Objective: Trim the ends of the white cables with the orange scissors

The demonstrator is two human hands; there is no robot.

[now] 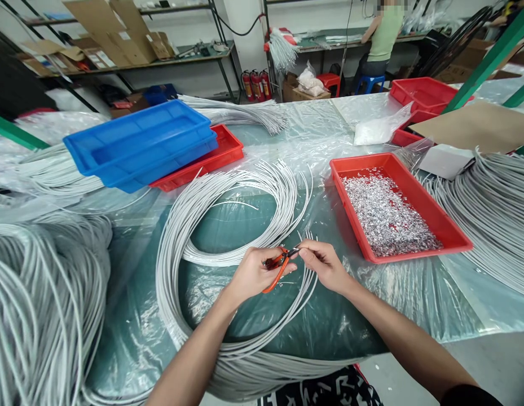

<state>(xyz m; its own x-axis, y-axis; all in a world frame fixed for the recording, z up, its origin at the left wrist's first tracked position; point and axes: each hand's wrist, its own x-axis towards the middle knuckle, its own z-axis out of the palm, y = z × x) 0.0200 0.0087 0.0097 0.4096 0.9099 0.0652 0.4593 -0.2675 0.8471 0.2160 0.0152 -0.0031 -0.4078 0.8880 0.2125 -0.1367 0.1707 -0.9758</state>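
Note:
My left hand (254,272) is wrapped around orange-handled pliers (280,276), whose dark jaws point right toward my other hand. With thumb and fingers pinched together, my right hand (324,264) meets the tip of the jaws; what it pinches is too small to make out. Beneath both hands lies a looped bundle of light grey cables (171,259), its loose ends fanning out near my right fingers. To the right, a red tray (452,239) holds a spread of tiny shiny metal pieces (384,211).
Stacked blue trays (139,141) sit on a red tray (223,149) at back left. Thick cable coils lie at far left (45,293) and far right (494,208). Plastic sheeting covers the green table. Beyond it, a person (382,36) is at another bench.

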